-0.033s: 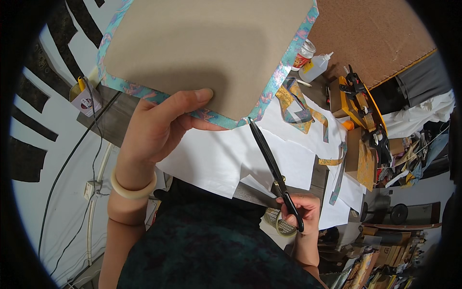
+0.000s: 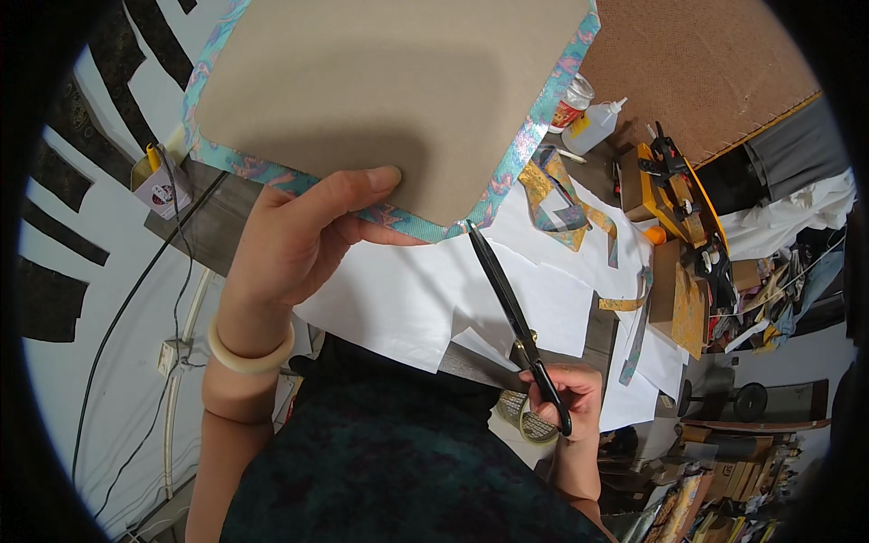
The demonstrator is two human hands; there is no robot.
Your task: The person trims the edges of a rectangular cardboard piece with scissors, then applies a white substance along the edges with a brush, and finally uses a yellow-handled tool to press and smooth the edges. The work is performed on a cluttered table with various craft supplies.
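Left hand pinches beige panel, raised above desk; right hand grasps black scissors, tips at patterned border near its lower corner; unsteady pinch could let panel shift, causing a miscut edge

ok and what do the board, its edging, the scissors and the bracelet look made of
Board: probably stiff card, matt beige, flat-faced. Edging: perhaps coated paper or film, since its blue-pink pattern glints. Scissors: likely metal blades, black with slight sheen. Bracelet: smooth, cream; plastic, stone or wood, can't tell.
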